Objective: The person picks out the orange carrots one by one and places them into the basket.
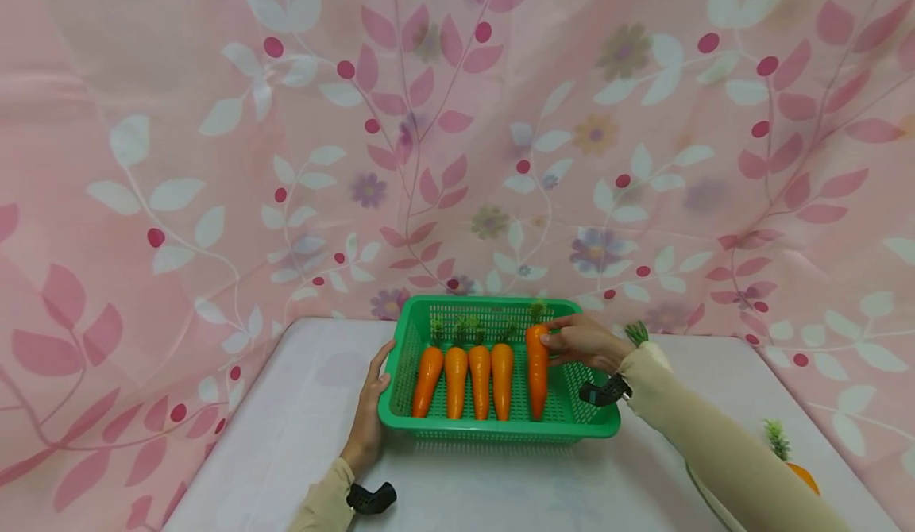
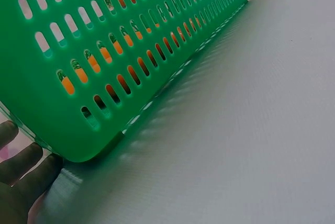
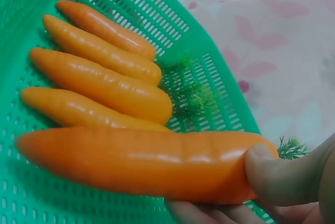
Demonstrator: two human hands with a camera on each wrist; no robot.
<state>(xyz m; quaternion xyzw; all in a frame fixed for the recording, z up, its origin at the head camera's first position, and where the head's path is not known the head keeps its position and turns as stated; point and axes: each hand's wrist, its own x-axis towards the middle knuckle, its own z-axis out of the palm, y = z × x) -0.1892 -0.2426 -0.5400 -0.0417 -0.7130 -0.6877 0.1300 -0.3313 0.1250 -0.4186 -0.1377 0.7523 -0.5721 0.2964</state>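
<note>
A green plastic basket with slotted walls stands on the table. My right hand pinches an orange carrot near its leafy top, thumb on one side and fingers beneath, over the basket's right part. Tip toward me, this carrot lies beside the others in the right wrist view. Several more carrots lie side by side in the basket, green tops toward the back wall. At the basket's left side, my left hand rests against the rim; its extended fingers touch the outside near a bottom corner.
Behind my right forearm, a white vegetable with green stems is mostly hidden. Another orange item with a leafy top lies at the right, partly covered by my sleeve. A pink floral cloth hangs behind the white table.
</note>
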